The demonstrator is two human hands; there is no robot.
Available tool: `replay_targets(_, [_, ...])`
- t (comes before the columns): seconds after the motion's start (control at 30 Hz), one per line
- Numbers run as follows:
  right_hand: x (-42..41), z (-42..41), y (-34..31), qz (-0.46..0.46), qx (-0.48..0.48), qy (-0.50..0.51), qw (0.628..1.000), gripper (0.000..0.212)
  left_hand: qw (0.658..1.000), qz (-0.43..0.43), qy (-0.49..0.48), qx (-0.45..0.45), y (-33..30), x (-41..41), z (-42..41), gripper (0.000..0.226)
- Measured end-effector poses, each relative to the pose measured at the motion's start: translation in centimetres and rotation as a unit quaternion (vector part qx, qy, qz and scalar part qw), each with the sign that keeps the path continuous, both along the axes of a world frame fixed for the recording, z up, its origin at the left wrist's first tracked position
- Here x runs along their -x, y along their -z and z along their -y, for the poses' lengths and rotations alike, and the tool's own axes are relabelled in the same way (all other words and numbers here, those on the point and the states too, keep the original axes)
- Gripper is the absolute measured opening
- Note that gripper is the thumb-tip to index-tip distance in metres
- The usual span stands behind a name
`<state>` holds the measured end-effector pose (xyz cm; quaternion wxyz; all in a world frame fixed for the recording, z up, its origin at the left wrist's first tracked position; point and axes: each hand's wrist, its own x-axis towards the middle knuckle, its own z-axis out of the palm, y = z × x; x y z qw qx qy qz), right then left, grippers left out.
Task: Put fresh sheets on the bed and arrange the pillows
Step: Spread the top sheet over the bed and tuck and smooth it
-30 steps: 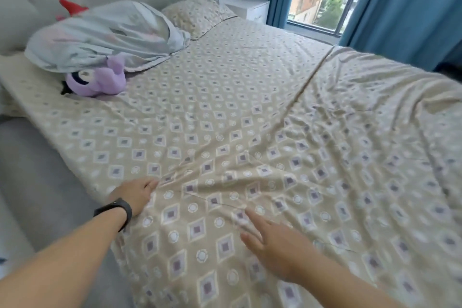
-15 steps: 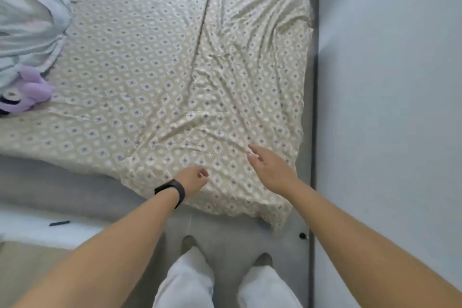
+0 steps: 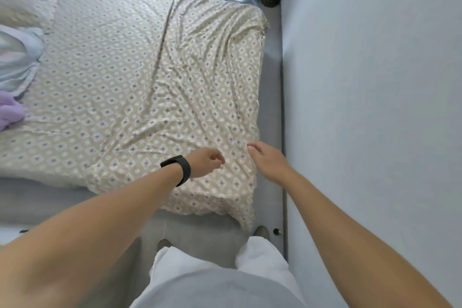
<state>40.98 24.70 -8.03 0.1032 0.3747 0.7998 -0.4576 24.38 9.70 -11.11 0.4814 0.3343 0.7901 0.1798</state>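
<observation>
Wrinkled, faintly sheened patterned cloth sheet

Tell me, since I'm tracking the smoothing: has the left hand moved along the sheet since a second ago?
Yes. The left hand moved along the sheet toward the bed's foot corner beside the wall.
</observation>
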Motion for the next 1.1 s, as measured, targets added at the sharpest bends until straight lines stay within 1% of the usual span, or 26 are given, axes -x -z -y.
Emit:
replay_targets(0.13, [0.0,-6.5,-0.3,0.011,-0.01,-0.071,0.997,0.037,0.996,0.013,-0.083,-0.018,-0.9,-2.0,-5.6,0.022])
replay_targets(0.23, [1.7,-10.0,-0.6,0.025,-0.018,-0.128,0.991,0.036,0.989,0.027,-0.139,-0.05,-2.0,-3.1,-8.2,0.022])
replay_targets(0.3, [3.3,-11.3,-0.6,0.027,-0.014,-0.159,0.987,0.037,0.985,0.025,-0.157,-0.068,-2.4,-2.9,-9.0,0.021])
replay_targets(0.43, [6.9,-13.1,-0.6,0.022,-0.012,-0.214,0.977,0.038,0.981,0.005,-0.179,-0.078,-2.8,-0.4,-10.6,0.022])
replay_targets(0.6, [10.8,-16.1,-0.3,0.031,-0.008,-0.233,0.972,0.037,0.975,-0.011,-0.208,-0.084,-2.6,3.8,-14.1,0.021])
replay_targets(0.77, [15.6,-20.9,1.5,0.07,-0.01,-0.275,0.959,0.037,0.964,0.022,-0.251,-0.083,-1.2,6.1,-17.1,0.022])
replay_targets(0.87, [19.9,-23.8,3.6,0.073,-0.001,-0.306,0.949,0.036,0.956,0.034,-0.284,-0.064,0.7,8.3,-19.0,0.021])
replay_targets(0.93, [23.1,-25.9,5.2,0.077,0.011,-0.345,0.935,0.036,0.942,0.037,-0.33,-0.05,2.0,10.1,-20.7,0.02])
replay_targets(1.1, [31.0,-33.6,7.1,0.103,-0.014,-0.47,0.877,0.035,0.891,0.034,-0.453,-0.013,3.6,14.5,-27.6,0.022])
